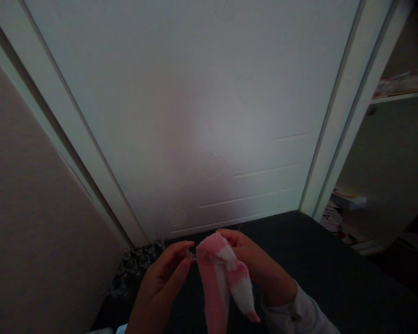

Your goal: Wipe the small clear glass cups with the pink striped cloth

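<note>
A pink and white fuzzy sock (220,278) hangs between my two hands low in the middle of the view. My right hand (256,263) is closed on the sock's upper part from the right. My left hand (167,273) pinches a small clear plastic piece (191,253) at the sock's top edge. Both hands are held above a dark surface (334,273).
A white door (202,116) with heart patterns stands straight ahead. A beige panel (31,222) fills the left. Several small clear glass items (135,264) lie on the dark surface by the door's foot. White shelves (397,153) with packets stand at the right.
</note>
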`<state>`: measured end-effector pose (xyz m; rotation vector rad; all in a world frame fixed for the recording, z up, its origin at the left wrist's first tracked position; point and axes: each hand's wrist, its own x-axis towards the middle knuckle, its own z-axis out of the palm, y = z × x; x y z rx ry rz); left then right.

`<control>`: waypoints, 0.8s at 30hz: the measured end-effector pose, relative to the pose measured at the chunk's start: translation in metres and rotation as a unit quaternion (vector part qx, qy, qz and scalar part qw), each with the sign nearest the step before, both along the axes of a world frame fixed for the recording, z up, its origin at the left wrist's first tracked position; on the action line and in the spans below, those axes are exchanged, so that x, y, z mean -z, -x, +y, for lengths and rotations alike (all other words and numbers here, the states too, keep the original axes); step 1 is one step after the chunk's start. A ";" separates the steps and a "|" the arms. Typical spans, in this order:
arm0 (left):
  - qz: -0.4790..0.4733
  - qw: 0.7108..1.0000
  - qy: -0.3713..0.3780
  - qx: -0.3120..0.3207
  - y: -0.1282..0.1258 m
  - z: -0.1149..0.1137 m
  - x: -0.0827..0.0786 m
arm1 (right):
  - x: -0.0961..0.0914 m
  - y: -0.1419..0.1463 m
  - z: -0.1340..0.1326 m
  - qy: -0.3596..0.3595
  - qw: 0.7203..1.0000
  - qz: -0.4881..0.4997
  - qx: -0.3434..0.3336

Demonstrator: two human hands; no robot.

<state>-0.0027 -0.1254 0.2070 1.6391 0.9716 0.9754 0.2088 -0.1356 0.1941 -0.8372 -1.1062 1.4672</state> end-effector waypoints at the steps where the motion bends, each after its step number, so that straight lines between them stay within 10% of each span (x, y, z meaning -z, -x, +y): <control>1: 0.001 1.000 -0.004 0.002 0.001 0.000 0.001 | 0.000 0.000 0.000 -0.001 1.000 0.001 0.001; 24: -0.025 0.987 -0.158 0.015 0.003 -0.003 0.003 | 0.004 0.000 0.001 -0.002 1.000 0.015 0.003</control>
